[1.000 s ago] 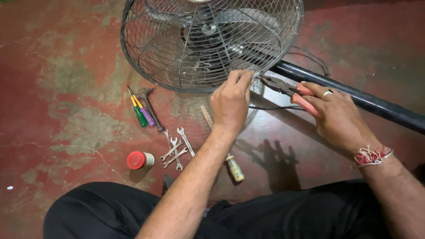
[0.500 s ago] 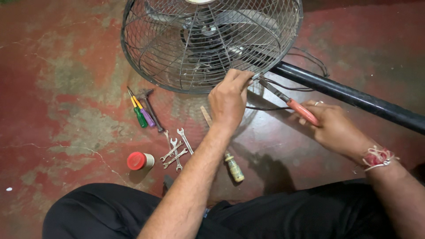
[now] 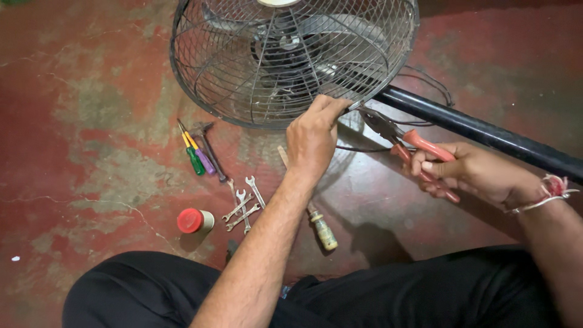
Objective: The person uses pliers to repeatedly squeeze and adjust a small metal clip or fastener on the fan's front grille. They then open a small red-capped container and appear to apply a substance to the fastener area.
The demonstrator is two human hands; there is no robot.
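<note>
head view: i sit on a worn red floor with a wire fan guard lying in front of my knees, its black pole running off to the right. my left hand grips the guard's lower rim, fingers curled over the wire and pinching it steady. my right hand is wrapped around the red handles of a pair of pliers, whose nose points at the rim just beside my left fingertips; whether the nose already bites the wire i cannot tell. a thin dark cable loops on the floor under the pliers. to the left lie screwdrivers with green and purple handles, a few small spanners, a red-capped jar and a yellowish-handled tool partly hidden by my forearm. i judge the step in hand to be working a fastening at the guard's rim with the pliers. the next move, as i read it, calls for a firm left-hand hold while the pliers' nose seats squarely on the rim and squeezes without slipping off the thin wire.
</note>
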